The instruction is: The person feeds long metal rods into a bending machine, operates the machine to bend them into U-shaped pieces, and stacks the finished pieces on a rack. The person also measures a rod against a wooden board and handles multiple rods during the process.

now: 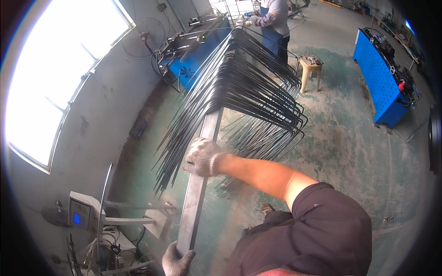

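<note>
A long grey metal bar (192, 207) runs away from me, and many bent black metal rods (223, 87) hang over its far part, their ends spread down both sides. My right hand (202, 157), in a pale, smudged work glove, is wrapped over the bar just short of the nearest rods. At the near end, my left hand (177, 261), also gloved, grips the bar with the thumb along its side; its underside is hidden. Around the bar's far end are a co-worker's gloved hands (245, 21).
The co-worker (276, 23) stands beyond the rods, near a blue machine bench (184, 73). A beige stool (309, 69) holds small parts. At right stands another blue bench (380, 80). A scale with a lit display (82, 216) and cables are at lower left, below the window wall.
</note>
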The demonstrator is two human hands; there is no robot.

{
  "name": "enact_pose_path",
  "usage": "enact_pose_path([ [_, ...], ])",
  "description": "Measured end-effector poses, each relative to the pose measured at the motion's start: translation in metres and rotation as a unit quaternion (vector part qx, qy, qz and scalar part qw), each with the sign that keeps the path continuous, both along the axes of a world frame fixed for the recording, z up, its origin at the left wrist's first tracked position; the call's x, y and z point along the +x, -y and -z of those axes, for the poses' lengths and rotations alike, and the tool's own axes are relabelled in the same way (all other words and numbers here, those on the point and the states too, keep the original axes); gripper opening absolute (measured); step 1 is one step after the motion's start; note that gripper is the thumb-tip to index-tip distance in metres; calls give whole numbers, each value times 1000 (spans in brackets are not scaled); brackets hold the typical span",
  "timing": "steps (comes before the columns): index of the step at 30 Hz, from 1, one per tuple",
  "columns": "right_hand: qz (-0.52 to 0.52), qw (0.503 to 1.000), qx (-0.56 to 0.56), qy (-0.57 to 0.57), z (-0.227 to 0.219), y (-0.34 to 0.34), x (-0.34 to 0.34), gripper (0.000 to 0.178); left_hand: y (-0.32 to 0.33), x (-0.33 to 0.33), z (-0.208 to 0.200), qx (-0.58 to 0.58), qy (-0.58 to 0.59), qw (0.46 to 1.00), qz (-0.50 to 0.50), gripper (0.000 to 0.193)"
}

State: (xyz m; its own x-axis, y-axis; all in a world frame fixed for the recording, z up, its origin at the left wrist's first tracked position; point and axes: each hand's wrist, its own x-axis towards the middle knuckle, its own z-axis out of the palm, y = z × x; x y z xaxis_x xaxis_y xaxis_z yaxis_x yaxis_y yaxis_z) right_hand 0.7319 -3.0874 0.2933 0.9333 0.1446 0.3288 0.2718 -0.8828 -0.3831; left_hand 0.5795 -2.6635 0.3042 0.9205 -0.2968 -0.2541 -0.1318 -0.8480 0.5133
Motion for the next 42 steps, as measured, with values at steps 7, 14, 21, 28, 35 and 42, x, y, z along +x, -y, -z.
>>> enact_pose_path([
  [7,-8,998,28,56,4,3,-5,46,-46,-73,-13,59,105,924,-363,53],
  [14,14,997,42,68,9,-3,-1,43,-98,-101,18,212,208,932,-209,52],
  [21,53,997,26,46,9,-10,0,42,-22,-88,-28,56,181,897,-399,44],
  [28,72,997,-10,36,14,-19,-1,49,-42,-114,-20,82,255,902,-338,41],
  [35,66,997,-39,4,9,-63,-38,49,-125,-165,-6,120,301,902,-284,40],
  [42,4,995,-19,101,27,-161,-97,33,-169,-174,0,181,282,907,-257,55],
])
